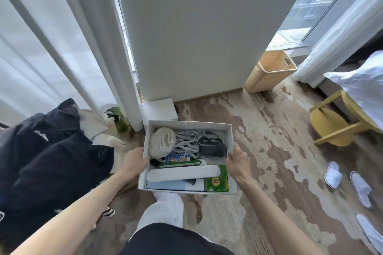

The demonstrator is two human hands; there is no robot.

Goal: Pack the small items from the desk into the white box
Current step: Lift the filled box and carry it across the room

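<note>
I hold the white box [187, 124] out in front of me, above a patterned brown and cream carpet [279, 151]. My left hand [133, 162] clasps the box's left wall, fingers curled over its rim. My right hand [238, 161] clasps the right wall the same way, thumb lying along the rim. The box is open and full. At its far end sit a rolled cream cloth [162, 142], a coil of white cable [186, 139] and a black charger [212, 147]. Nearer me lie a blue packet [178, 158], a long white case [183, 173], a black comb [189, 182] and a green tea box [216, 182]. Dark clothing [51, 161] is heaped to my left. A yellow laundry basket [271, 71] stands by the window, and white slippers [348, 182] lie on the carpet to my right.
</note>
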